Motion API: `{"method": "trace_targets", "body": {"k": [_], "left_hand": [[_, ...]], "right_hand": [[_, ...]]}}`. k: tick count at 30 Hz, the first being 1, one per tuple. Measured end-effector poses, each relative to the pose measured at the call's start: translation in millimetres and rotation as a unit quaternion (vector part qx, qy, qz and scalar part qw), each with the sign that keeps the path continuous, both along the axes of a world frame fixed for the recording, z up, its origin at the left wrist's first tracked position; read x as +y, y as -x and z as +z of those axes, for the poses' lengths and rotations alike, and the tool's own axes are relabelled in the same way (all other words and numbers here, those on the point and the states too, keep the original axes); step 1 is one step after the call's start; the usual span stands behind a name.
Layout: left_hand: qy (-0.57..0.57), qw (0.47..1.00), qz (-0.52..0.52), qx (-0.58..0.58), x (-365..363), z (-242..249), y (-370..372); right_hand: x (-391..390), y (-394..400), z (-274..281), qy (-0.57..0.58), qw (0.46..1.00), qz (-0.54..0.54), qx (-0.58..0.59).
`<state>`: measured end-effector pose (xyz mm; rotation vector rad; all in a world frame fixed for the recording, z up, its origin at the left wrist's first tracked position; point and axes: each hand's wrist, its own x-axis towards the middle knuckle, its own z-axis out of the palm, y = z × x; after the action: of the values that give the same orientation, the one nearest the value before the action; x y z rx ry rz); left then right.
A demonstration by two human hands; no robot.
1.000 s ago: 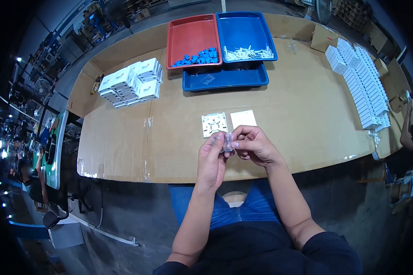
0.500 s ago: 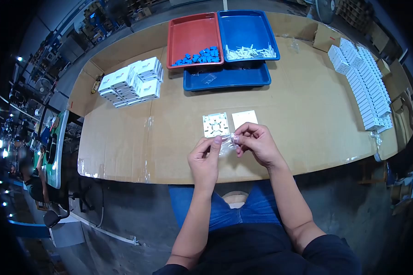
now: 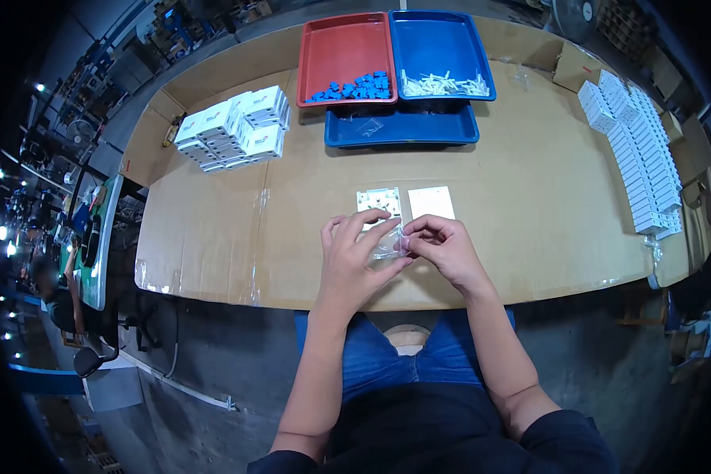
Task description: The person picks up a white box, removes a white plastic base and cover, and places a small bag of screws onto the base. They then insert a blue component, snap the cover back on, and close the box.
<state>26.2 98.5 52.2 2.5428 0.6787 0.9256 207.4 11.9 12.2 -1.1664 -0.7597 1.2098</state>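
Observation:
A small clear plastic bag hangs between my hands near the table's front edge. My right hand pinches its right side between thumb and fingers. My left hand is at the bag's left, fingers spread and curved around it, with the thumb reaching toward the right fingertips. Just beyond the left fingers lies a white square part with dark cutouts, partly covered by that hand. A plain white square plate lies beside it, beyond my right hand.
A red tray holds blue pieces, and a blue tray holds white pieces. Another blue tray sits below. White boxes are stacked left, white parts right. A person is at far left.
My left hand has gone from a pinch on the bag to spread fingers around it. My right hand keeps its pinch. The whole view has shifted slightly.

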Motion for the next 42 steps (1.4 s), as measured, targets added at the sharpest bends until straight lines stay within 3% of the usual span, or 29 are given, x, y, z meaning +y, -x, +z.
{"method": "trace_targets", "body": {"k": [19, 22, 24, 25, 27, 28, 30, 31, 33, 36, 40, 42], "left_hand": [[0.133, 0.990, -0.010, -0.043, -10.7, -41.4, -5.4], [0.214, 0.976, -0.011, -0.048, -11.4, -45.2, -3.1], [0.402, 0.915, -0.008, -0.041, -11.3, -42.8, -0.4], [0.403, 0.914, -0.007, -0.042, -10.3, -46.9, 1.3], [0.533, 0.841, -0.051, -0.077, -8.4, -55.9, 3.0], [0.534, 0.841, -0.052, -0.077, -9.2, -56.6, 2.4], [0.651, 0.736, -0.131, -0.129, -12.2, -56.0, 1.4], [0.653, 0.735, -0.131, -0.128, -13.1, -56.6, 2.3], [0.760, 0.621, -0.157, -0.114, -14.6, -58.6, 4.7], [0.787, 0.578, -0.182, -0.119, -17.4, -70.1, 5.8], [0.804, 0.552, -0.183, -0.123, -22.5, -74.6, 4.1], [0.808, 0.522, -0.223, -0.157, -25.0, -80.7, 2.8]], "right_hand": [[-2.8, -7.3, -15.2, 0.002, 0.996, 0.004, -0.090], [-5.3, -10.4, -7.0, 0.035, 0.991, 0.042, -0.124], [-7.7, -8.7, 7.2, 0.007, 0.967, -0.029, -0.254], [-7.4, -10.4, 6.6, 0.008, 0.967, -0.027, -0.254], [-7.7, -14.7, 6.8, -0.093, 0.962, 0.007, -0.258], [-8.4, -14.1, 9.7, -0.091, 0.962, 0.006, -0.258], [-11.2, -11.0, 17.0, -0.067, 0.974, 0.117, -0.182], [-11.8, -11.1, 14.7, -0.065, 0.974, 0.116, -0.181], [-11.9, -12.3, 9.6, -0.031, 0.969, 0.168, -0.179], [-14.3, -16.7, 16.2, -0.012, 0.969, 0.221, -0.110], [-12.1, -19.1, 5.9, -0.022, 0.962, 0.239, -0.126], [-14.2, -16.9, 5.5, 0.037, 0.946, 0.306, -0.106]]}}
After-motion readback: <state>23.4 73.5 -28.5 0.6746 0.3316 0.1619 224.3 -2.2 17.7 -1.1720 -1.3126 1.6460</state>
